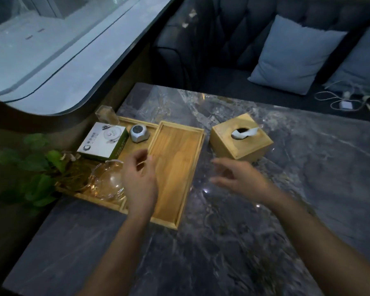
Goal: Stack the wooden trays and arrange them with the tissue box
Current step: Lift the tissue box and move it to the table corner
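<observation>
An empty wooden tray [177, 167] lies on the dark marble table [233, 242], overlapping the right part of a larger wooden tray [135, 122] that holds several items. A wooden tissue box [241, 144] with a white tissue sticking out stands to the right of the empty tray, apart from it. My left hand [139, 182] hovers over the empty tray's left rim, fingers apart, holding nothing. My right hand [239, 178] hangs over the bare table between the tray and the tissue box, fingers spread and empty.
On the larger tray sit a white and green box [104, 141], a small grey gadget [138, 133], a glass bowl [107, 180] and a clear container [106, 114]. A leafy plant [34, 171] is at the left. A dark sofa with cushions [295, 54] and cables [342, 101] lies beyond.
</observation>
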A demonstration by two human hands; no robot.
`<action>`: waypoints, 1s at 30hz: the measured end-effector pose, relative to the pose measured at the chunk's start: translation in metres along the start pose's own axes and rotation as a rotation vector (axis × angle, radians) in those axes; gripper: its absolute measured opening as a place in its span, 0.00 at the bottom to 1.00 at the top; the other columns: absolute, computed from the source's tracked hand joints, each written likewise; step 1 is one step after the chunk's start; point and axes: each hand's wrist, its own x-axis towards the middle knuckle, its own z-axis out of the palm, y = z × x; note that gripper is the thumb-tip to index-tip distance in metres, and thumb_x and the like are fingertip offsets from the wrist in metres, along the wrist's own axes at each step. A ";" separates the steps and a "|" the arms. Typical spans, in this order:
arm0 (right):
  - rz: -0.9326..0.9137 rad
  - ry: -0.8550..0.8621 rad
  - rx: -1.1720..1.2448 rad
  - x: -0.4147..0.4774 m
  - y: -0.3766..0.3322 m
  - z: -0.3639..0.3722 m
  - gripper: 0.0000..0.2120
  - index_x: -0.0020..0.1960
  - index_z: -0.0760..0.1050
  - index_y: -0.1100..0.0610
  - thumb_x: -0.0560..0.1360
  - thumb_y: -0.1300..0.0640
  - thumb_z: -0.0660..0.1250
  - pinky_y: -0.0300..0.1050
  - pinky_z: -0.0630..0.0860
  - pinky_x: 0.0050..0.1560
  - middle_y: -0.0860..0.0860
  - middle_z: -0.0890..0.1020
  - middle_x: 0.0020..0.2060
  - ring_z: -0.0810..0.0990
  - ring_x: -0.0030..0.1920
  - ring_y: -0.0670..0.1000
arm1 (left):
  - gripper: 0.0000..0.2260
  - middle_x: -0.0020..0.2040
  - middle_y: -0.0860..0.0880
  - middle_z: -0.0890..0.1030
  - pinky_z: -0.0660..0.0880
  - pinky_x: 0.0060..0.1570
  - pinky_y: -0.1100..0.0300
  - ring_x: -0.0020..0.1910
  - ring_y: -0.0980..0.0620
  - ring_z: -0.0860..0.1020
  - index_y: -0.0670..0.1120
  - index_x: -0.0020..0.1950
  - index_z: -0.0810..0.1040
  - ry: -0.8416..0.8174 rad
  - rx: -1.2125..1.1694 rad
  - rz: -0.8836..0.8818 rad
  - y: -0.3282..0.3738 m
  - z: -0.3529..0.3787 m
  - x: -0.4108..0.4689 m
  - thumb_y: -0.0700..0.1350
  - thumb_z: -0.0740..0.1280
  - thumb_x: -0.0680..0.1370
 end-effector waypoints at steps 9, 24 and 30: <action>0.448 0.609 0.259 0.033 0.088 -0.062 0.30 0.70 0.60 0.58 0.74 0.46 0.65 0.53 0.66 0.67 0.57 0.67 0.70 0.66 0.68 0.56 | 0.20 0.63 0.49 0.74 0.71 0.61 0.61 0.57 0.54 0.75 0.47 0.65 0.67 -0.621 -0.213 -0.265 0.023 0.145 -0.001 0.44 0.67 0.75; 0.425 0.661 0.629 0.007 0.100 -0.036 0.11 0.45 0.79 0.62 0.68 0.54 0.73 0.36 0.73 0.32 0.52 0.82 0.35 0.79 0.33 0.46 | 0.34 0.71 0.47 0.67 0.66 0.68 0.46 0.65 0.48 0.69 0.59 0.74 0.48 -0.719 -0.309 -0.431 0.011 0.178 -0.020 0.51 0.65 0.75; 0.240 0.753 0.578 -0.001 0.041 -0.066 0.06 0.41 0.80 0.50 0.67 0.49 0.72 0.48 0.79 0.40 0.50 0.84 0.38 0.83 0.38 0.48 | 0.29 0.68 0.48 0.70 0.72 0.61 0.46 0.62 0.48 0.73 0.58 0.72 0.58 -0.642 -0.351 -0.156 0.076 0.141 0.008 0.51 0.66 0.74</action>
